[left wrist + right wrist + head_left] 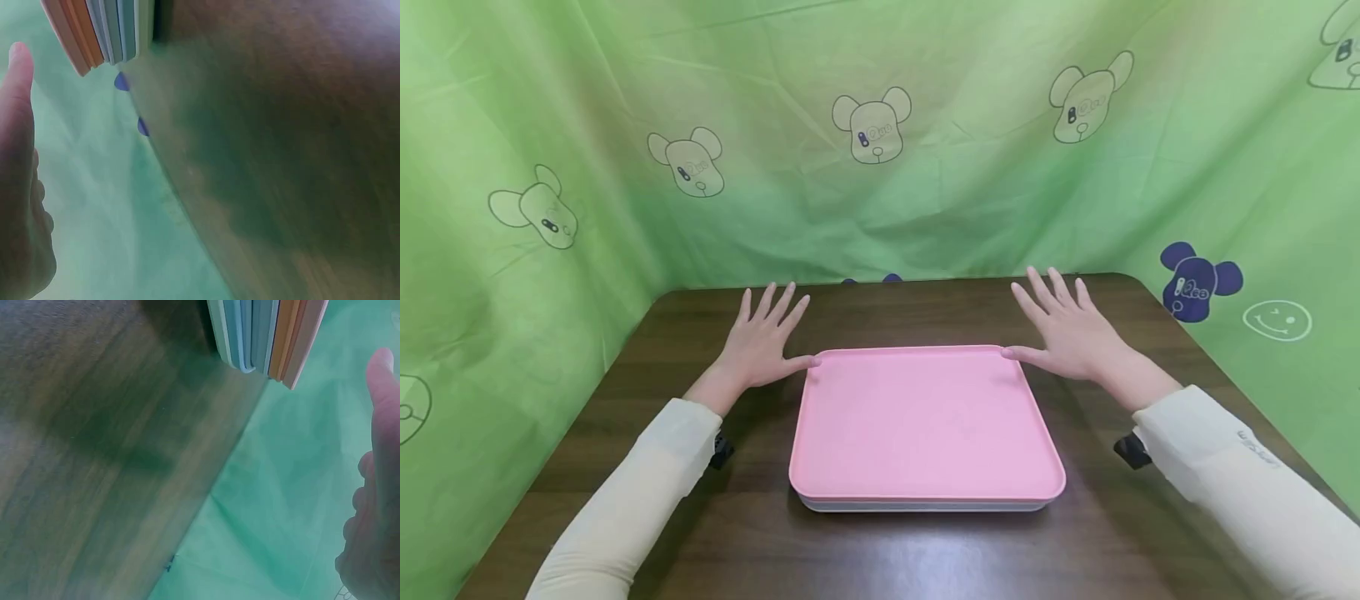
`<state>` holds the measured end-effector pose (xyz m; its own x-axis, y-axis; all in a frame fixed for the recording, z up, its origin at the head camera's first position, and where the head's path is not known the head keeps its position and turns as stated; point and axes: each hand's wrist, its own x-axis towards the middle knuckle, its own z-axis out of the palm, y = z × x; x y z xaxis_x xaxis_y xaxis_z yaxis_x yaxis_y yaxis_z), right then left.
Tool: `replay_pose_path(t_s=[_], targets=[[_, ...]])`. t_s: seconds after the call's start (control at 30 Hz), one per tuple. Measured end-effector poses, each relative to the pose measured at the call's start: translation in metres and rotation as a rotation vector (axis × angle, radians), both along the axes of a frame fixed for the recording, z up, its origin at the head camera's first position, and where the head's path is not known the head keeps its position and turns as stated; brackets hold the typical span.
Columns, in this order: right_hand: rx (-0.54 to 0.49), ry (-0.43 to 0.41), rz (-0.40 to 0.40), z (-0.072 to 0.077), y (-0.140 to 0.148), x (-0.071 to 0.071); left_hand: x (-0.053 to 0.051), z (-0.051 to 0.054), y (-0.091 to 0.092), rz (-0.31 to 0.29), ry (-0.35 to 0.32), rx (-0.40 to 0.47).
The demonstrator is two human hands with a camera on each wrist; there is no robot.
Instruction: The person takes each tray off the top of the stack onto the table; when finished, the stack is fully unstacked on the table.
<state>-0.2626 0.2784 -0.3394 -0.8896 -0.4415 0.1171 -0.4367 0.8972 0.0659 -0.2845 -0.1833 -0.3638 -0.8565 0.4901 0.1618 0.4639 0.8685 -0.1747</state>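
A pink rectangular tray lies on top of a stack of trays in the middle of the table. In the left wrist view the stack's layered edges show orange, blue and pale green below the pink; matching edges appear in the right wrist view. My left hand hovers by the tray's far left corner, fingers spread and straight. By the far right corner is my right hand, its fingers spread likewise. Both thumbs point inward over the corners; the wrist views show a gap between each thumb and the stack.
The dark wooden table extends around the stack. A green curtain with cartoon bear heads hangs behind the table and along both sides. A small black device shows under the right sleeve, another under the left.
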Motion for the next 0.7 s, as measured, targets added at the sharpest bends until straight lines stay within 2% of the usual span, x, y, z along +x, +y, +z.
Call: replay_pose_path(t_s=[0.23, 0.43, 0.57, 0.7], targets=[[-0.056, -0.019, 0.018, 0.002, 0.003, 0.013, 0.012, -0.002, -0.004, -0.042, -0.013, 0.043], [-0.122, -0.036, 0.045, 0.001, 0.006, 0.022, 0.020, -0.011, -0.012, -0.103, -0.033, 0.128], [-0.189, -0.040, 0.075, -0.004, 0.008, 0.029, 0.025, -0.019, -0.019, -0.134, -0.102, 0.222], [-0.274, -0.044, 0.101, -0.009, 0.011, 0.035, 0.031, -0.026, -0.022, -0.164, -0.205, 0.376]])
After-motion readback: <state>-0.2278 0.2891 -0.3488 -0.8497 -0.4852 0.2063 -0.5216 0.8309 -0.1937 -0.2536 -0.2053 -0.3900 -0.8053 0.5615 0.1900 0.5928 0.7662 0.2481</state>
